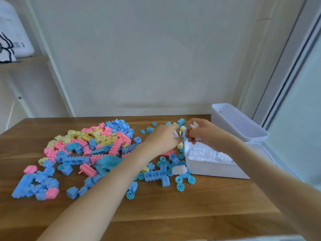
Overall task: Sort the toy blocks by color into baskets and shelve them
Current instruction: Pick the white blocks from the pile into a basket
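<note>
Wooden table (208, 202), plain wall behind.
Item: white basket (217, 169), smooth plastic, right of centre, part-filled with studded white blocks (208, 155).
Item: mixed pile (97, 145) of pink, yellow and blue blocks, left and centre, with blue wheels scattered nearer the basket.
Right hand (203, 133): fingers curled round several white pieces (194, 126), directly over the basket's far-left corner — the drop lies straight below.
Left hand (163, 138): just beside it, seemingly pinching one small white piece (175, 133) — blurred.

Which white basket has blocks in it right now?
The low basket nearest the camera, by the right hand, filled with white blocks; the taller basket behind it shows none.
</note>
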### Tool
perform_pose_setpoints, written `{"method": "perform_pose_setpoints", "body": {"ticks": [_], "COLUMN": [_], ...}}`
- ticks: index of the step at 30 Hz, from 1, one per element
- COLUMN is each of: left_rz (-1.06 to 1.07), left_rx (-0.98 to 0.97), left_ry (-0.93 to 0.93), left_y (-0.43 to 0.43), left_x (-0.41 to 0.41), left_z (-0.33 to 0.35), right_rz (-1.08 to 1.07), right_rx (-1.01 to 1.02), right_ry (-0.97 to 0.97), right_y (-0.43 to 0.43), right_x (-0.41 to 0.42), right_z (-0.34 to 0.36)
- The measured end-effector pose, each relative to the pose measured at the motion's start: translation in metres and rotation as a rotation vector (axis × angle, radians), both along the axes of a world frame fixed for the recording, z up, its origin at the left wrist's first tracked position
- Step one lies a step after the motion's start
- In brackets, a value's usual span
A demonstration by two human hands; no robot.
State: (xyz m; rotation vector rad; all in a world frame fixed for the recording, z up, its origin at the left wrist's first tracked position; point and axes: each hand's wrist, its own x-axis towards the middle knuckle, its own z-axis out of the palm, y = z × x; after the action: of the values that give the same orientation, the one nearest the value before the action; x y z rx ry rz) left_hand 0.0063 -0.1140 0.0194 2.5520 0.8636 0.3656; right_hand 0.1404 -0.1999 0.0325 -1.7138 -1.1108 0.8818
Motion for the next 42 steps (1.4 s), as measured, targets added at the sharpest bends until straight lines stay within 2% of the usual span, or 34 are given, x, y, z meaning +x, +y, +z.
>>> {"method": "perform_pose_setpoints", "body": {"ticks": [3,6,8,11,15,20,23,27,31,33,36,38,40,42], "left_rz": [-0.043,-0.026,-0.006,-0.001,-0.03,-0.096,-0.139,-0.145,-0.175,-0.23,-0.255,-0.264,-0.247,-0.216], "left_rx": [-0.029,0.057,0.086,0.093,0.108,0.064,0.081,0.026,0.044,0.023,-0.035,0.02,0.079,0.069], "left_ry": [-0.007,-0.013,-0.019,-0.06,-0.047,-0.036,0.036,0.169,0.303,0.315,0.349,0.372,0.37,0.331], "left_y": [-0.02,-0.03,-0.034,-0.035,-0.035,-0.04,-0.044,-0.053,-0.063,-0.066,-0.07,-0.07,-0.069,-0.066], "left_x": [0.026,0.04,0.042,0.038,0.034,0.035,0.039,0.053,0.065,0.064,0.062,0.065,0.068,0.066], "left_z": [-0.009,-0.022,-0.029,-0.029,-0.023,-0.017,-0.017,-0.017,-0.017,-0.014,-0.012,-0.016,-0.018,-0.02], "right_rz": [-0.231,-0.285,-0.219,-0.074,-0.035,0.007,0.044,0.049,0.026,-0.057,-0.242,-0.176,-0.05,-0.046], "right_rx": [-0.127,-0.09,-0.056,-0.141,-0.185,-0.121,-0.121,-0.101,-0.016,0.042,0.084,0.093,0.194,0.158], "right_ry": [-0.278,-0.553,-0.57,-0.618,-0.712,-0.761,-0.786,-0.714,-0.956,-0.933,-0.774,-0.834,-0.859,-0.795], "right_y": [-0.017,-0.025,-0.029,-0.031,-0.028,-0.044,-0.059,-0.08,-0.1,-0.11,-0.116,-0.114,-0.109,-0.107], "right_x": [0.018,0.02,0.015,0.009,0.014,0.033,0.048,0.056,0.068,0.072,0.06,0.036,0.006,-0.012], "right_z": [-0.015,-0.031,-0.04,-0.041,-0.037,-0.031,-0.027,-0.025,-0.023,-0.023,-0.024,-0.03,-0.04,-0.044]}}
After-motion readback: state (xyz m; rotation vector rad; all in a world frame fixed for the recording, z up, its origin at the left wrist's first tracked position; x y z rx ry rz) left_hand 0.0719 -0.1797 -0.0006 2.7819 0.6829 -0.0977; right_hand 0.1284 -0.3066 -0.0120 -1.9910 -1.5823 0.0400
